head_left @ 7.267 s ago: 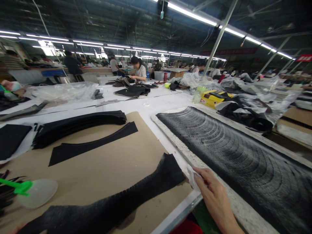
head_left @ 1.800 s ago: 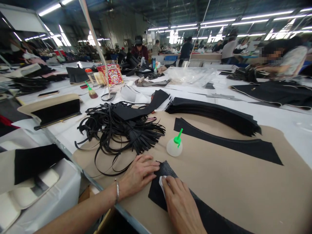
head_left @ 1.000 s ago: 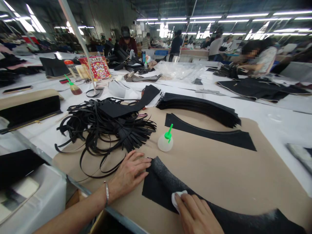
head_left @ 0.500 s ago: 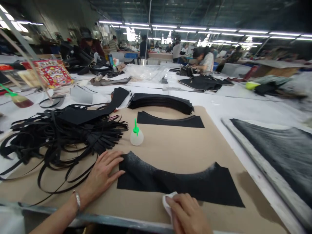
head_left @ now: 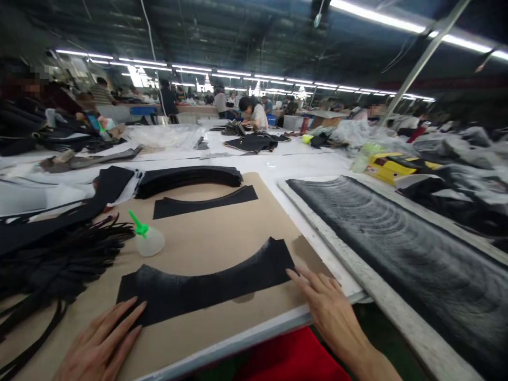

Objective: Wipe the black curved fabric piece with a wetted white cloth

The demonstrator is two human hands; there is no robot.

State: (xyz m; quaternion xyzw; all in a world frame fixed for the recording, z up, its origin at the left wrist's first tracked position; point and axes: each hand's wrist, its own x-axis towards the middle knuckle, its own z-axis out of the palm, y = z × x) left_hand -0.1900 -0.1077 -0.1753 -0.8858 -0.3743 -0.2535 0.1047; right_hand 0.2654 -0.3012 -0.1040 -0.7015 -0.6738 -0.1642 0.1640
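A curved black piece [head_left: 210, 288] with whitish dust along its concave edge lies flat on the brown board [head_left: 206, 238]. My left hand [head_left: 103, 341] rests with fingers spread, its fingertips on the piece's left end. At the right end, my right hand [head_left: 327, 301] touches the corner with its fingers apart, holding nothing. Behind the piece stands a squat translucent bottle [head_left: 150, 242] with a green nozzle. A narrower curved black piece [head_left: 206, 202] and a stack of black curved pieces [head_left: 190, 180] lie farther back.
Black strips [head_left: 59, 259] heap up at the left. A pale-framed dark panel [head_left: 397, 248] with dusty streaks lies to the right. Beyond are a yellow box [head_left: 387, 168], plastic sheeting [head_left: 164, 136] and a person bending over the table [head_left: 257, 114].
The view has swung right. My right hand has moved from the piece's front edge to its right end, and the white cloth it held is out of sight. My left hand stays at the left end.
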